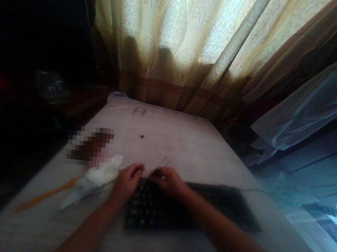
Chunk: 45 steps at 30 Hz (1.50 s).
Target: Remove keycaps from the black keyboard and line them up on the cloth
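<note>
A black keyboard (171, 214) lies on the table, its keys blurred. My left hand (126, 179) is at its far left corner, with curled fingers against the edge. Above the same corner, my right hand (168, 180) is closed in a pinch on a small dark object (158, 173), partly hidden by the fingers. Beyond those fingers sticks up a thin wire loop (167, 160); whether it belongs to the dark object I cannot tell. Farther back on the table sits a tiny dark piece (142, 136), too small to name.
Crumpled white cloth or tissue (100, 175) lies left of my left hand, beside an orange-brown stick (46, 195). A pixelated patch (91, 146) covers something behind them. The keyboard's cable (252, 190) runs right. Patterned curtains (178, 35) hang behind the pale table (182, 135).
</note>
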Each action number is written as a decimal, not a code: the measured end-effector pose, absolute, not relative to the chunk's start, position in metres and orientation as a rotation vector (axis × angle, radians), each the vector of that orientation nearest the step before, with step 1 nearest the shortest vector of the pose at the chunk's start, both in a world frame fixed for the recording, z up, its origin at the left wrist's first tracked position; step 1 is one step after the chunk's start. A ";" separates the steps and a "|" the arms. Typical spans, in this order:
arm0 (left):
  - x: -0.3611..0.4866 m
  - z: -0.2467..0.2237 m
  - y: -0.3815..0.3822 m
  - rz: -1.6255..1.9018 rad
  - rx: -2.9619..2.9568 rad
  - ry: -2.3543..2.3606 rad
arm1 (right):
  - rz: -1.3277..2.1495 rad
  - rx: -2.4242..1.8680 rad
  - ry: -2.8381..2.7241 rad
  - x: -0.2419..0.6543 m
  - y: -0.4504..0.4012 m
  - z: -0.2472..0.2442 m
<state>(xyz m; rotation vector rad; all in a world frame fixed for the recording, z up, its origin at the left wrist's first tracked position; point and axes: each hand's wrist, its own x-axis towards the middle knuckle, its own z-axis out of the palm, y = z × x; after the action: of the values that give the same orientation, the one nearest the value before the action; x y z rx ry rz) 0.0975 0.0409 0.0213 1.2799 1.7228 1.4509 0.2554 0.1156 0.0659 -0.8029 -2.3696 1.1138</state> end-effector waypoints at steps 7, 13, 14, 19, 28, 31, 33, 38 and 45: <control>0.097 0.021 0.041 1.453 1.278 1.719 | 0.902 -0.709 -2.510 0.257 0.114 0.067; 0.097 0.021 0.041 1.453 1.278 1.720 | 0.600 -0.641 -2.721 0.255 0.117 0.071; 0.097 0.021 0.041 1.453 1.277 1.721 | 0.576 -0.656 -2.763 0.254 0.117 0.073; 0.096 0.022 0.041 1.453 1.276 1.714 | 0.451 -0.727 -2.875 0.249 0.115 0.080; 0.098 0.024 0.040 1.448 1.291 1.735 | 0.855 -0.746 -2.509 0.261 0.107 0.071; 0.098 0.023 0.040 1.437 1.304 1.748 | 0.948 -0.767 -2.412 0.263 0.106 0.068; 0.098 0.023 0.041 1.428 1.313 1.756 | 0.980 -0.780 -2.380 0.263 0.106 0.067; 0.098 0.023 0.040 1.401 1.337 1.783 | 0.988 -0.787 -2.385 0.263 0.107 0.064; 0.098 0.022 0.040 1.378 1.354 1.792 | 0.789 -0.705 -2.539 0.262 0.108 0.065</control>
<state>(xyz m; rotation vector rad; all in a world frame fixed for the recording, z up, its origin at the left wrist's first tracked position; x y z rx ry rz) 0.0981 0.0400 0.0221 1.3543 1.7924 1.3783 0.2617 0.1076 0.0654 -0.7051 -2.5393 0.7885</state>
